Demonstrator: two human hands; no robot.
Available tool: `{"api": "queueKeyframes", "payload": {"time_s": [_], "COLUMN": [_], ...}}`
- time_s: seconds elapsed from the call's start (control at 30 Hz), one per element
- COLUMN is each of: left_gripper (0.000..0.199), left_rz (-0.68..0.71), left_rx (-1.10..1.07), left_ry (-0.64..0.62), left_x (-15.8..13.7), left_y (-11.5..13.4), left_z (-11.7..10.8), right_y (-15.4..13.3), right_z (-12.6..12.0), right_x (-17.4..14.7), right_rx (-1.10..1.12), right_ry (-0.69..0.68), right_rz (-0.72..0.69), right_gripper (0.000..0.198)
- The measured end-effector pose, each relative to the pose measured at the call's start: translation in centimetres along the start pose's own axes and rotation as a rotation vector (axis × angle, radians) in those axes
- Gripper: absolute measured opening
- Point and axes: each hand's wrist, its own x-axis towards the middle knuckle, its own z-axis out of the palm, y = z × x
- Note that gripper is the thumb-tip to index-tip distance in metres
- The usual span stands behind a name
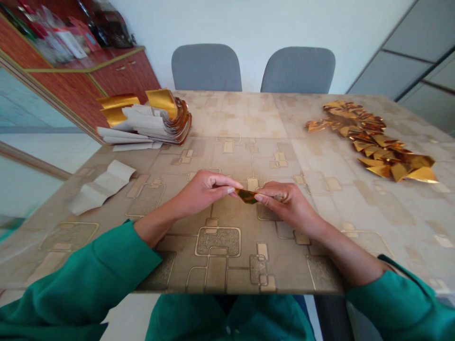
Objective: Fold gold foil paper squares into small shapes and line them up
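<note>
Between my two hands is a small folded piece of gold foil paper (247,196), held just above the patterned tablecloth (227,272). My left hand (209,190) pinches its left end between thumb and fingers. At the right end, my right hand (286,203) pinches it the same way. A stack of gold foil paper sheets (152,121), some with their pale backs up, lies bent over at the far left. To the right a row of folded gold foil pieces (377,139) is spread along the table.
A loose creased pale sheet (104,185) lies at the left. Two grey chairs (206,67) stand behind the far table edge. A reddish wooden cabinet (124,76) with bags and bottles on it is at the back left, and grey cabinets (408,66) are at the right.
</note>
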Motion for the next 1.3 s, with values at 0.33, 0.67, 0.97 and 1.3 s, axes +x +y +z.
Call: {"api": "queueKeyframes", "payload": {"time_s": [0.33, 0.67, 0.97, 1.3], "left_gripper": [0.019, 0.021, 0.018, 0.019], "left_rz": [-0.044, -0.081, -0.029, -0.017], "left_rx": [-0.200, -0.366, -0.345, -0.386], "left_ry": [0.205, 0.310, 0.279, 0.296], "left_x": [-1.0, -1.0, -1.1, -1.0], "left_y": [1.0, 0.7, 0.8, 0.5], "left_z": [4.5, 5.8, 6.2, 6.8], "right_y": [-0.9, -2.4, -1.7, -1.3], "right_z": [1.2, 2.4, 2.7, 3.3], "right_x": [-0.3, -0.7, -0.7, -0.9], "right_rx": [-0.341, -0.452, -0.259, -0.454], "right_ry": [0.308, 0.124, 0.183, 0.170], "right_rz": [-0.100, -0.139, -0.062, 0.018], "right_gripper": [0.028, 0.045, 0.040, 0.040]}}
